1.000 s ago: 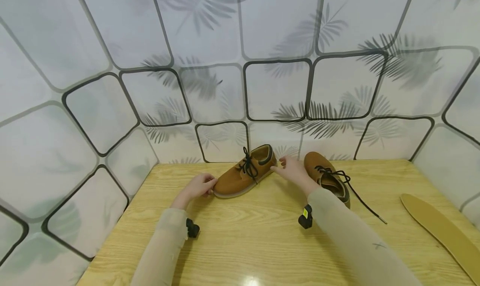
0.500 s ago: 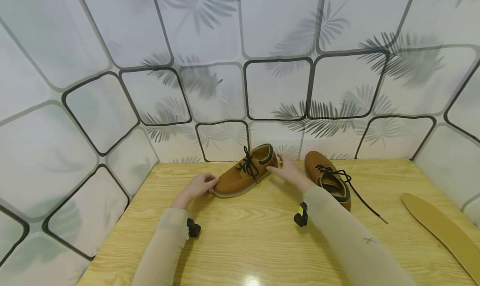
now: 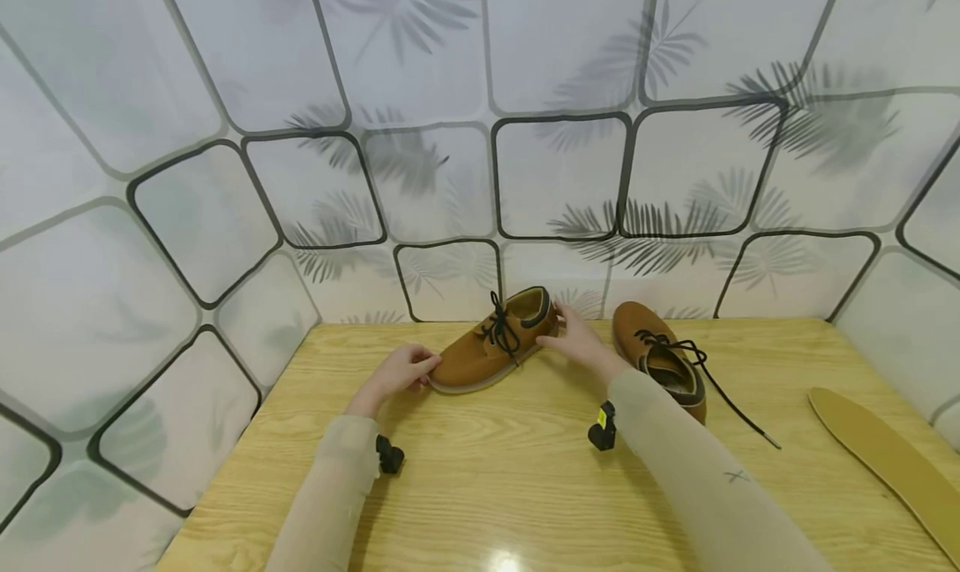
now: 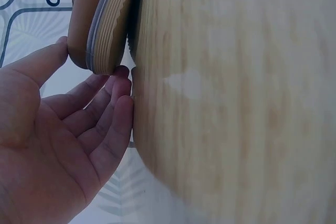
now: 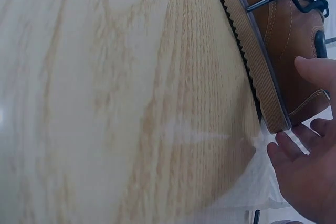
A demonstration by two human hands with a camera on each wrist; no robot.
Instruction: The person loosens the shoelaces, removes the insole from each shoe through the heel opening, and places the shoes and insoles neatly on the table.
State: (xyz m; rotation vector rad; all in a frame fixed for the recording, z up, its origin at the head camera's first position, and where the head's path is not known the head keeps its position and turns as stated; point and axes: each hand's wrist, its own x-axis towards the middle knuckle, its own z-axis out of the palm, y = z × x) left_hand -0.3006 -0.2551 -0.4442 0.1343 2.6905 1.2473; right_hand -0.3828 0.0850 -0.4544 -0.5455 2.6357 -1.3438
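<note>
A brown lace-up shoe (image 3: 471, 357) with a black bow and dark collar stands on the table near the back wall, its toe to the left. At the toe, my left hand (image 3: 399, 370) holds it between thumb and fingers; in the left wrist view the thumb lies on the upper and the fingers (image 4: 113, 124) curl by the sole's edge. My right hand (image 3: 579, 343) grips the heel, its thumb along the side of the shoe (image 5: 294, 40) in the right wrist view. To the right stands the matching shoe (image 3: 637, 332), partly hidden by the right sleeve.
A loose black lace (image 3: 738, 405) trails from the second shoe across the wooden table (image 3: 480, 472). At the far right lies a flat tan insole-shaped piece (image 3: 881, 447). A patterned wall covering (image 3: 555, 180) rises directly behind the shoes and along both sides.
My right hand has shifted slightly left and closed in round the heel. The left hand keeps its place at the toe. The shoe has hardly moved.
</note>
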